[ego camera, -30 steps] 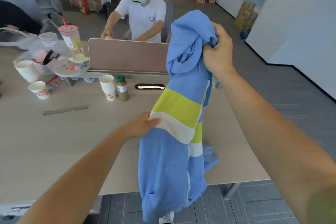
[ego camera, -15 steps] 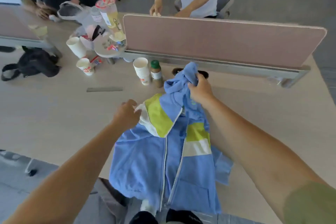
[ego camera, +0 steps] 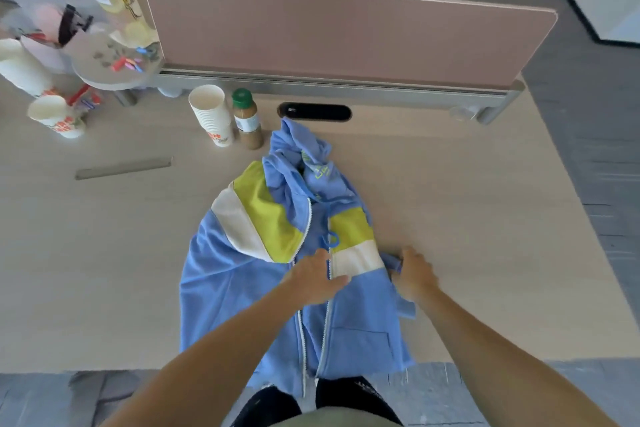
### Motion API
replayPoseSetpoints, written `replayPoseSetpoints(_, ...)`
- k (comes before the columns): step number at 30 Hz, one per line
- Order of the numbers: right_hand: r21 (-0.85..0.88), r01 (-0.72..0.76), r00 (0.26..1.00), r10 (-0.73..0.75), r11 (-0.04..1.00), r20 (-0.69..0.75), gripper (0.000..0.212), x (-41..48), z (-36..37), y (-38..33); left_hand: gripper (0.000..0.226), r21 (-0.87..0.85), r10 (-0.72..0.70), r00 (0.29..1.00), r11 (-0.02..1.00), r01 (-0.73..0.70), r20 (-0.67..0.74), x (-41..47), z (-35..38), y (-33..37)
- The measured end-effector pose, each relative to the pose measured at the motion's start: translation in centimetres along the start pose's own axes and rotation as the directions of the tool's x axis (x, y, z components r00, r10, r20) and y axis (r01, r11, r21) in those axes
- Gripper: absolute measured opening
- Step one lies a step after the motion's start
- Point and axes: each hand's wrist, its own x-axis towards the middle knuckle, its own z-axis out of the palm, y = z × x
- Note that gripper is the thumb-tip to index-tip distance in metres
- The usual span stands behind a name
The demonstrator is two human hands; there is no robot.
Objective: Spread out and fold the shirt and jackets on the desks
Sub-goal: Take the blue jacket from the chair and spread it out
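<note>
On the worktop (ego camera: pixel 450 201), the jacket (ego camera: pixel 242 288) lies front up, hem over the near edge. Left hand (ego camera: pixel 311 279) rests at its zip, fingers (ego camera: pixel 320 258) straight; right hand (ego camera: pixel 415 276) grips its right-side fabric.

Jacket (ego camera: pixel 242 288): soft knitted cloth, matt and lightly creased. The blue body and the lime and cream panels share the same finish. Zip (ego camera: pixel 304 232): white teeth, plastic in look. Surface (ego camera: pixel 104 253): pale wood-grain top, smooth and matt. Divider panel (ego camera: pixel 346 38): pink felt-like cloth, matt. Rail (ego camera: pixel 346 88) below it: grey metal, satin finish. Cup stack (ego camera: pixel 211 114): white printed paper, matt. Bottle (ego camera: pixel 247 121): clear body with a paper-like label. Cap (ego camera: pixel 241 97): green plastic, slight gloss. Floor (ego camera: pixel 595 149): grey carpet, rough weave.
</note>
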Motion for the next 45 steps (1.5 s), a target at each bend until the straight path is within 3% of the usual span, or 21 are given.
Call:
replayPoseSetpoints(1,0.036,0.043,0.999,-0.044,0.998,0.032,0.012,-0.6,0.1,0.3,0.073,-0.026,-0.035,0.999,0.999,0.035,-0.005,0.5,0.7,0.4)
replayPoseSetpoints(3,0.086,0.115,0.993,-0.117,0.990,0.009,0.030,-1.2,-0.5,0.8,0.066,-0.009,-0.090,0.995,0.996,0.089,-0.044,1.6,1.4,0.9)
replayPoseSetpoints(6,0.165,0.180,0.971,-0.149,0.970,-0.185,0.045,-2.4,-4.6,1.0,0.039,-0.001,-0.107,0.994,0.994,0.108,-0.027,2.3,0.9,0.9)
replayPoseSetpoints(8,0.146,0.210,0.948,-0.165,0.967,-0.273,0.045,-3.3,-8.4,1.0,0.028,-0.213,-0.081,0.996,0.973,0.089,0.047,2.1,-0.1,1.0)
replayPoseSetpoints(11,0.194,0.211,0.906,-0.117,0.958,-0.406,0.030,-4.4,-14.1,1.7,0.014,-0.504,-0.084,0.994,0.857,0.108,0.070,1.2,-2.1,1.5)
replayPoseSetpoints(15,0.276,0.194,0.825,-0.005,0.941,-0.565,0.010,-4.6,-20.7,3.7,0.028,-0.365,-0.220,0.974,0.903,0.225,0.057,2.2,-3.4,2.1)
replayPoseSetpoints(18,0.321,0.141,0.772,0.098,0.937,-0.628,0.013,-3.7,-25.0,5.9,0.027,-0.286,-0.275,0.960,0.917,0.278,0.054,3.3,-3.1,3.4)
replayPoseSetpoints(20,0.298,0.066,0.778,0.138,0.952,-0.612,0.012,-2.3,-26.3,8.3,0.026,-0.266,-0.242,0.968,0.931,0.249,0.059,3.7,-2.6,4.3)
replayPoseSetpoints(24,0.192,-0.020,0.873,0.111,0.981,-0.476,0.011,2.9,-24.1,11.9,0.025,-0.198,-0.081,0.996,0.977,0.085,0.029,3.9,-1.5,5.2)
replayPoseSetpoints(26,0.101,-0.043,0.926,0.078,0.994,-0.370,0.013,5.5,-21.5,12.5,0.020,-0.195,-0.081,0.997,0.977,0.081,0.009,3.9,-0.9,5.5)
replayPoseSetpoints(29,-0.021,-0.031,0.967,0.024,0.999,-0.254,0.024,7.3,-17.1,11.1,0.010,-0.200,-0.111,0.975,0.977,0.071,-0.193,4.3,-1.2,6.1)
replayPoseSetpoints(31,0.073,0.098,0.981,-0.084,0.993,-0.176,0.024,7.1,-14.1,8.8,0.011,-0.165,-0.128,0.897,0.984,0.063,-0.424,4.1,-2.7,6.8)
replayPoseSetpoints(32,0.153,0.164,0.983,-0.148,0.974,-0.112,0.023,6.7,-12.7,7.4,0.012,-0.237,-0.146,0.845,0.971,0.024,-0.514,3.7,-3.6,7.0)
replayPoseSetpoints(34,0.268,0.257,0.962,-0.272,0.928,0.020,0.027,5.5,-10.1,4.3,0.018,-0.408,-0.214,0.751,0.910,-0.080,-0.625,2.6,-5.3,6.9)
replayPoseSetpoints(36,0.334,0.312,0.939,-0.343,0.889,0.035,0.028,4.6,-7.9,1.7,0.020,-0.461,-0.313,0.674,0.886,-0.046,-0.669,2.2,-6.8,5.7)
replayPoseSetpoints(38,0.382,0.341,0.931,-0.365,0.859,-0.010,0.027,4.2,-6.1,-0.1,0.019,-0.457,-0.409,0.657,0.883,0.109,-0.633,2.7,-7.7,3.6)
replayPoseSetpoints(40,0.405,0.352,0.927,-0.374,0.844,-0.027,0.025,3.4,-4.6,-1.6,0.018,-0.454,-0.405,0.772,0.875,0.172,-0.489,3.1,-7.8,2.3)
replayPoseSetpoints(42,0.429,0.523,0.836,-0.542,0.736,-0.089,0.036,1.7,-3.8,-3.7,0.024,-0.485,-0.225,0.942,0.871,0.080,-0.248,3.1,-6.6,2.4)
replayPoseSetpoints(44,0.450,0.682,0.673,-0.735,0.577,-0.078,0.039,-0.6,-2.8,-6.3,0.039,-0.636,-0.011,1.000,0.771,0.005,-0.006,3.3,-4.7,2.6)
replayPoseSetpoints(45,0.443,0.678,0.646,-0.763,0.587,0.023,0.042,-1.7,-2.4,-7.3,0.055,-0.720,0.026,0.998,0.694,0.026,0.061,3.5,-3.9,2.6)
